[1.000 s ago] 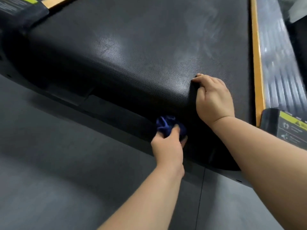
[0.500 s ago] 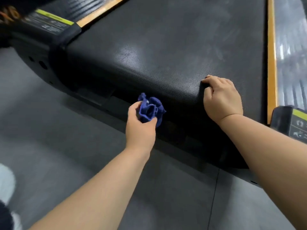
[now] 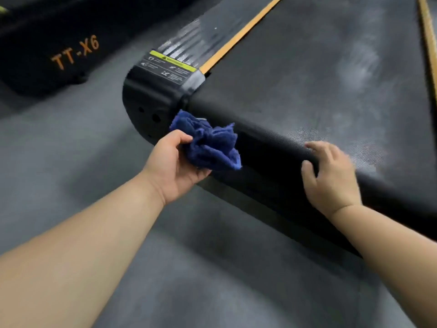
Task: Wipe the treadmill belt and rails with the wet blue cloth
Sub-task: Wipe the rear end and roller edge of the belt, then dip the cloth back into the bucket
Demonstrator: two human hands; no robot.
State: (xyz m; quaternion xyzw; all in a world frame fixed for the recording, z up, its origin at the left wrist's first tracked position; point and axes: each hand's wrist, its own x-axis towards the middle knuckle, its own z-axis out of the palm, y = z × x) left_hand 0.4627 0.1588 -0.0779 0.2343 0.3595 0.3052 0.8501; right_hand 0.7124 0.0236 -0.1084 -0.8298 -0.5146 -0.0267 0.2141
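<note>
Blur smears right hand (image 3: 331, 176) on belt (image 3: 319, 79); left hand (image 3: 175, 166) grips cloth (image 3: 210, 145).

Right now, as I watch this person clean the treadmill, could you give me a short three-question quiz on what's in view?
1. True or false: the right hand holds the blue cloth.
2. Multiple choice: the cloth is closest to A) the end cap with the warning label, B) the far-right orange stripe, C) the right hand.
3. Fill in: the orange lettering on the neighbouring black machine reads ____.

Key: 1 false, the left hand grips it; 2 A; 3 TT-X6.
</note>
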